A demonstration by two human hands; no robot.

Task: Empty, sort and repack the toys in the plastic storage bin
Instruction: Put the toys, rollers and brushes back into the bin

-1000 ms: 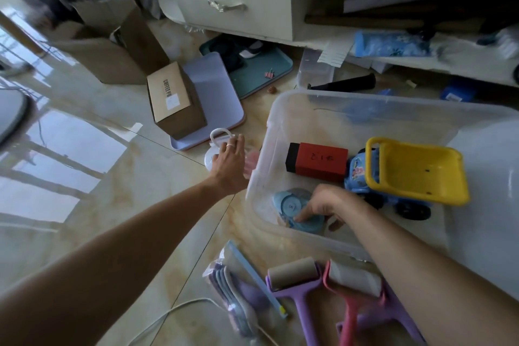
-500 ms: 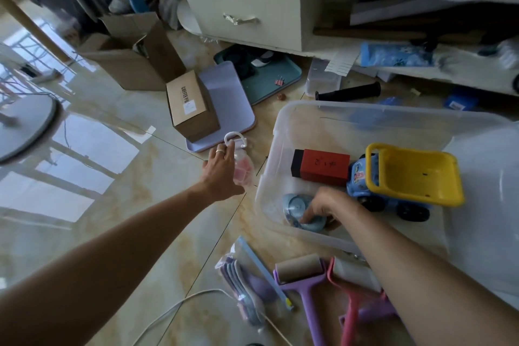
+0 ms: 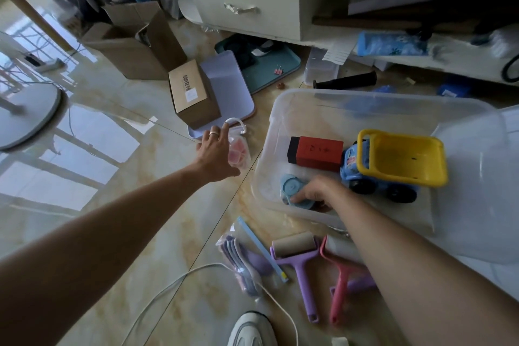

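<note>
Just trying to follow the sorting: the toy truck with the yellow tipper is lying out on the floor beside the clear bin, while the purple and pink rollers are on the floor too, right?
Not quite. The head view shows the toy truck inside the clear bin, next to the red block. The purple roller and pink roller are indeed on the floor.

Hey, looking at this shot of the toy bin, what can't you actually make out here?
Head view, the only one:
- Blue disc toy: near part hidden under the right hand.
- Clear pouch: partly covered by the left hand, so the grip is unclear.
- Red block: markings too small to read.
- Plastic bin: right side hidden by its cloudy lid.
</note>
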